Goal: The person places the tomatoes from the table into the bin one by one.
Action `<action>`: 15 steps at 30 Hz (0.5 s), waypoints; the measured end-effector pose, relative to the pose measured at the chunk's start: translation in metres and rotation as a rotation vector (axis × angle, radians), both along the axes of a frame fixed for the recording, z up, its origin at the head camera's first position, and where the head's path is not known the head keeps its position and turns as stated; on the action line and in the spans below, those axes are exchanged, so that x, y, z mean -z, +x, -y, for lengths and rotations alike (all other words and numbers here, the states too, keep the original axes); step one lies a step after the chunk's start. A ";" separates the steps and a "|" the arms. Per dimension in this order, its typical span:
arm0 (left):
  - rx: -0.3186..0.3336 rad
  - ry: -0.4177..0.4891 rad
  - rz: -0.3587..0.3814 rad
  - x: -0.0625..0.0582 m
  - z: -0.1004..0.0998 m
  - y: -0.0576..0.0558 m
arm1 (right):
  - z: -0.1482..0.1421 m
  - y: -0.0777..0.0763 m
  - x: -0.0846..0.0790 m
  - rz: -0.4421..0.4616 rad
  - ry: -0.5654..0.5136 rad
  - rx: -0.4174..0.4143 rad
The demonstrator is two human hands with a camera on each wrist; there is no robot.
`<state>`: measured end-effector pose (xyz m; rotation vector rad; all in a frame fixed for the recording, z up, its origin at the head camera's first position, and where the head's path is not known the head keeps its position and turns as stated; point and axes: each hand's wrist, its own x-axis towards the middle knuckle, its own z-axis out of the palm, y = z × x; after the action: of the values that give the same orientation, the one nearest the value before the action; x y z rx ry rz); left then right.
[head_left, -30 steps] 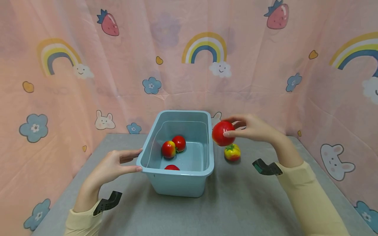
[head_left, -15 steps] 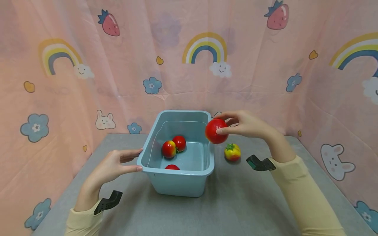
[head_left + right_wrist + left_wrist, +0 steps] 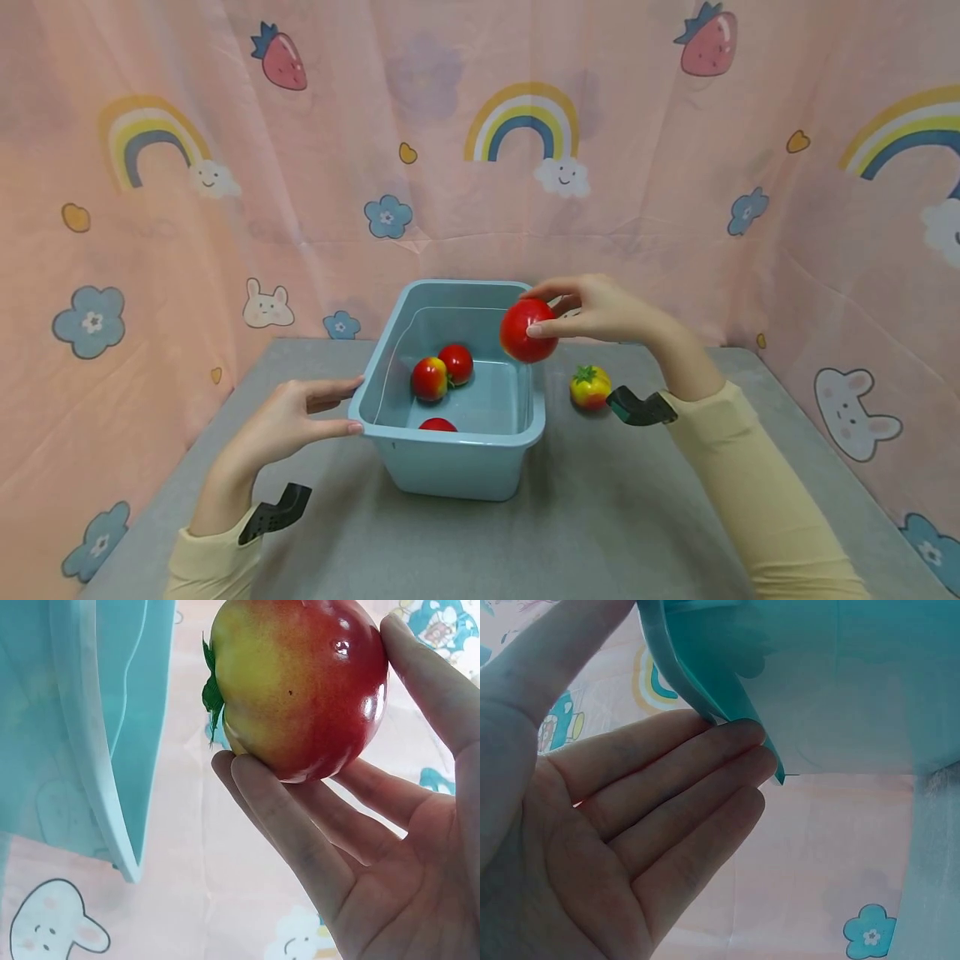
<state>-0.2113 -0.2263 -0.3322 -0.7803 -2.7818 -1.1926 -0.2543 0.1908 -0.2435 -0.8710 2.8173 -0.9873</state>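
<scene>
A glossy red-and-yellow tomato [image 3: 528,331] with a green leafy top is held by my right hand [image 3: 600,308], thumb on the near side and fingers beneath and behind. In the head view it overlaps the right rim of the light-blue plastic bin [image 3: 457,440]. The right wrist view shows the tomato [image 3: 300,682] beside the bin's edge. My left hand [image 3: 288,421] touches the bin's left rim with straight fingers and thumb; the left wrist view shows its fingertips [image 3: 750,735] against the rim. Inside the bin lie a red-yellow tomato [image 3: 430,379], a red one [image 3: 457,364] and a partly hidden one [image 3: 438,425].
A yellow-and-red tomato [image 3: 590,387] with a green top sits on the grey table [image 3: 600,508], right of the bin. A pink patterned curtain [image 3: 337,167] hangs behind and at both sides. Each sleeve cuff bears a black mount [image 3: 641,407].
My right hand has carried the tomato leftward and slightly up, from beside the bin to its right rim. The left hand and the bin stay where they were.
</scene>
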 end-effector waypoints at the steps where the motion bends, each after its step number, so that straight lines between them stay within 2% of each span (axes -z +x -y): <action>1: 0.001 -0.001 0.001 0.000 0.000 0.000 | 0.001 -0.001 0.000 -0.003 0.003 -0.003; 15: 0.013 0.005 -0.001 0.000 0.000 0.000 | 0.022 -0.016 0.003 0.014 -0.002 -0.009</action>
<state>-0.2118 -0.2267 -0.3325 -0.7992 -2.7761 -1.2004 -0.2699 0.1693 -0.2461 -0.8727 2.7992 -0.9908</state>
